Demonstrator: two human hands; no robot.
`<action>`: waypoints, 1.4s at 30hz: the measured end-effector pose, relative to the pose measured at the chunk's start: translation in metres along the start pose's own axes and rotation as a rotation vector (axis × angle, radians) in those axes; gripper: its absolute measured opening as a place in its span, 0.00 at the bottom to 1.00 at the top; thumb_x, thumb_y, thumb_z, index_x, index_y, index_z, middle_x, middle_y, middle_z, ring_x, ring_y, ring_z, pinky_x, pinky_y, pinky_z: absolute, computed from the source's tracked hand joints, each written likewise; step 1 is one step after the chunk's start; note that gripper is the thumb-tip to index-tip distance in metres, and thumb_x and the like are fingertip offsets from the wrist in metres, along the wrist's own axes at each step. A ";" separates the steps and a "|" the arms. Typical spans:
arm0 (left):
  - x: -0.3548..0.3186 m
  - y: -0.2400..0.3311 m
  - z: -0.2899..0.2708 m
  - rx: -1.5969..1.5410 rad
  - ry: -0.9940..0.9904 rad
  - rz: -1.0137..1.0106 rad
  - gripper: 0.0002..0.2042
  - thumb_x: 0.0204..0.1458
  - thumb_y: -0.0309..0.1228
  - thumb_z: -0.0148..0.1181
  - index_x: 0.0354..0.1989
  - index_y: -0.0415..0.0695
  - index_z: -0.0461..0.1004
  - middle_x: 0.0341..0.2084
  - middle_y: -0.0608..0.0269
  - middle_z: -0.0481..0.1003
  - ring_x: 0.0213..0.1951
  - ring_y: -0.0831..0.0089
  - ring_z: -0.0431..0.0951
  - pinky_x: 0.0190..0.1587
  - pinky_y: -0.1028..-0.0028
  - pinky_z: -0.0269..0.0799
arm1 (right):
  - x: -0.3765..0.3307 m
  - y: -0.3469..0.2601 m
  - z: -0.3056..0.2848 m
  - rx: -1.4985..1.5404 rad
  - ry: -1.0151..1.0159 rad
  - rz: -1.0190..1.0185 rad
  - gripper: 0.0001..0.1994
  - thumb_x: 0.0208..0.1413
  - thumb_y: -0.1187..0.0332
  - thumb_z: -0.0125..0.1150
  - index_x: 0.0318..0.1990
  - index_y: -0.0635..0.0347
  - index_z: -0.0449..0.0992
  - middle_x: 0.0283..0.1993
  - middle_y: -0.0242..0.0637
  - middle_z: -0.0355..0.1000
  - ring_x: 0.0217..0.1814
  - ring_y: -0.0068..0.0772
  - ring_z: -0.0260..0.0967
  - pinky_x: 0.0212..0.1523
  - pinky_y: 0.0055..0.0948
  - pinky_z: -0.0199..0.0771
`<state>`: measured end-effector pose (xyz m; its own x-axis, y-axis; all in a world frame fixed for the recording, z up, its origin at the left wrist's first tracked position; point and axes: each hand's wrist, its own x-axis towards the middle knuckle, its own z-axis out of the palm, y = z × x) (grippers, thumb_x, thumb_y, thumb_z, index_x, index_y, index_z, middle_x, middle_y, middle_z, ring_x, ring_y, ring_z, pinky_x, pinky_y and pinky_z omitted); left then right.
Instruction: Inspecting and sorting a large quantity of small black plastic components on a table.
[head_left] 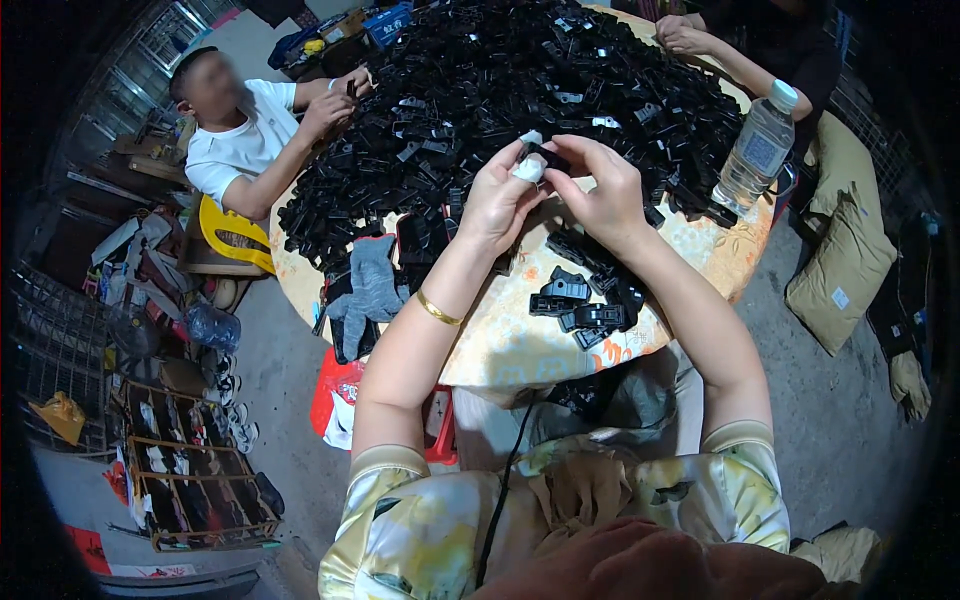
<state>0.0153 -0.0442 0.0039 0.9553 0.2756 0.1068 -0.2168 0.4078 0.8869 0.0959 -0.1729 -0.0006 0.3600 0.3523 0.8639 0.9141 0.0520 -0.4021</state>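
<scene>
Near the table's middle, my left hand (497,205) and my right hand (610,200) are closed together around a small black plastic part (546,157). White wraps (530,167) cover the tips of my left thumb and a finger. The part is mostly hidden by my fingers, so its exact kind is unclear. Just beyond, a large heap of black plastic parts (450,110) that look like clips or buckles covers most of the table. Between my forearms lies a smaller group of similar black pieces (590,305). Beside my left forearm rests a grey glove (370,285).
A clear bottle (757,150) stands at the table's right edge on the patterned tablecloth (510,345). One person (240,135) handles a part at left; another person's hands (683,36) are at far right. Sacks (845,260), a red stool (440,430) and a shoe rack (195,465) surround the table.
</scene>
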 end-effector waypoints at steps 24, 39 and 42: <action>-0.017 0.019 0.019 0.394 0.149 0.364 0.13 0.53 0.23 0.51 0.48 0.33 0.66 0.34 0.57 0.76 0.31 0.78 0.76 0.35 0.80 0.74 | 0.012 0.012 -0.018 0.395 0.036 0.241 0.16 0.48 0.72 0.63 0.45 0.65 0.72 0.39 0.33 0.74 0.35 0.20 0.71 0.38 0.19 0.72; -0.022 0.016 0.016 1.521 -0.365 0.495 0.10 0.42 0.28 0.60 0.35 0.40 0.75 0.31 0.57 0.74 0.39 0.59 0.70 0.45 0.66 0.65 | -0.004 0.065 -0.012 -0.586 -0.511 0.110 0.16 0.42 0.65 0.64 0.41 0.57 0.76 0.42 0.37 0.70 0.51 0.40 0.62 0.47 0.41 0.63; -0.017 0.002 -0.008 1.799 -0.132 0.555 0.09 0.42 0.26 0.57 0.34 0.41 0.76 0.34 0.59 0.73 0.40 0.60 0.68 0.44 0.65 0.64 | -0.002 0.063 -0.002 -0.665 -0.585 0.154 0.16 0.40 0.64 0.66 0.38 0.60 0.75 0.40 0.36 0.70 0.51 0.40 0.62 0.48 0.44 0.61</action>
<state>-0.0029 -0.0412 0.0004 0.8863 -0.0571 0.4595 -0.1081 -0.9905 0.0854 0.1534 -0.1725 -0.0269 0.5014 0.7397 0.4488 0.8481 -0.5229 -0.0855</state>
